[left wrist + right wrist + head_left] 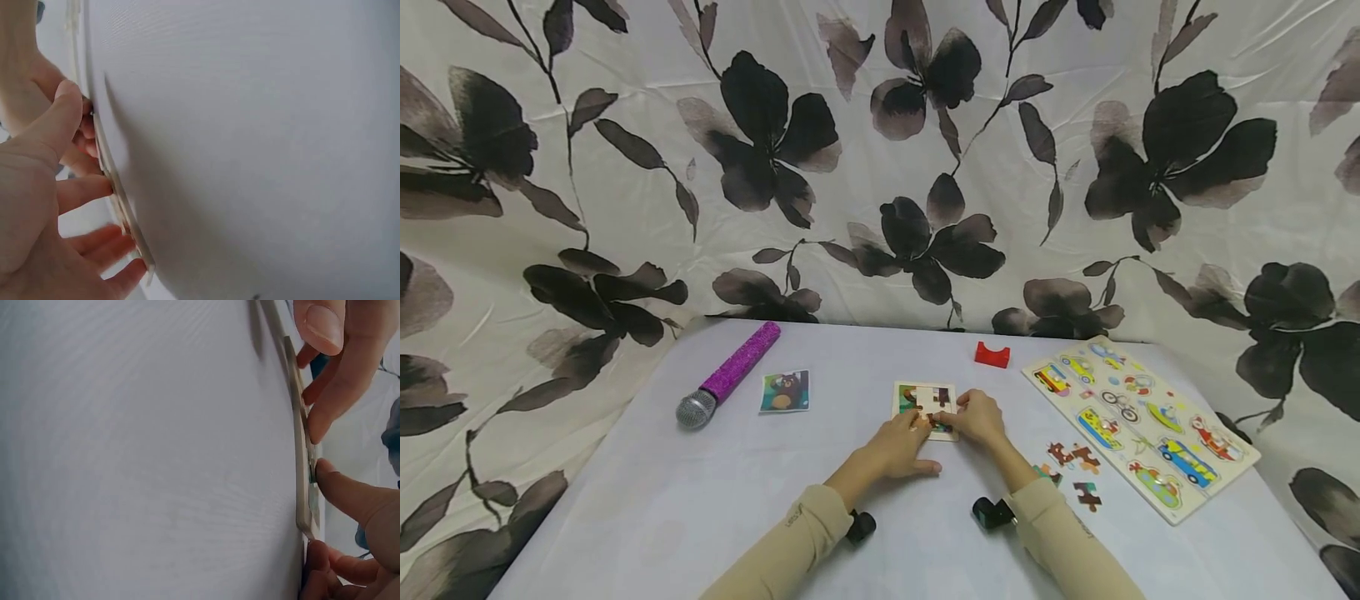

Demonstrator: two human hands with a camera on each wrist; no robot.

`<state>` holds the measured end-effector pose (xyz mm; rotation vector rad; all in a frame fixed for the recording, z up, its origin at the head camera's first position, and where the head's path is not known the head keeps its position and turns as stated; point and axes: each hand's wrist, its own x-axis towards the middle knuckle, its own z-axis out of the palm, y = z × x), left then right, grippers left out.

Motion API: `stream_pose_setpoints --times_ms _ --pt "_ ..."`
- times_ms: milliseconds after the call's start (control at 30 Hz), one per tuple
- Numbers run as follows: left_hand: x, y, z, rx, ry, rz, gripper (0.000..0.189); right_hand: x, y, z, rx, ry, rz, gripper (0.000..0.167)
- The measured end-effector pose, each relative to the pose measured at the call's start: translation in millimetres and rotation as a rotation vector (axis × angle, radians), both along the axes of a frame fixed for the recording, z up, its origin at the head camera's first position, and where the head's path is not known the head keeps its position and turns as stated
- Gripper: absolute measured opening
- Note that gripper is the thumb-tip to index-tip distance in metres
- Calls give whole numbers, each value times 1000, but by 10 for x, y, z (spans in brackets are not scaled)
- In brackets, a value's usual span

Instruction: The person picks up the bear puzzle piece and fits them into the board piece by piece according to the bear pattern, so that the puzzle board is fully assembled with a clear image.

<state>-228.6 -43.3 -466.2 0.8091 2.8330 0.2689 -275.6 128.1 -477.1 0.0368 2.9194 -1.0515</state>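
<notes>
"How far along was the work on the table (625,500)?"
"The left hand (895,446) rested loose-fingered on the puzzle board (927,397); whether the right hand (979,419) grasped anything, I couldn't tell."
"Finished?"
"Only partly filled, I judged; loose pieces (1086,458) lay apart."

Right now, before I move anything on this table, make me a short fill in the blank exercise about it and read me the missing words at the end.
1. The notched block on the table is coloured ____.
2. The card beside the microphone pictures a cartoon ____.
3. Loose puzzle pieces lie between the large picture board and the person's ____ sleeve.
4. Of the person's left hand and right hand, ____ are at the small puzzle.

Missing words: red; bear; right; both.
</notes>
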Motion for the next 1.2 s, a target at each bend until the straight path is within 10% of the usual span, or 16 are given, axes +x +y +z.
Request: stream_pose_setpoints --times_ms 400,800,1200 --pt "93 -69 -49 12 -61 -19 83 -13 35 -3 -34 -4 20 49" --pt "102 -70 -50 -5 26 -24 80 -8 -6 -20 14 7 -1 47" --pt "84 -66 -80 40 49 9 73 -49 282 -40 -450 -163 74 20"
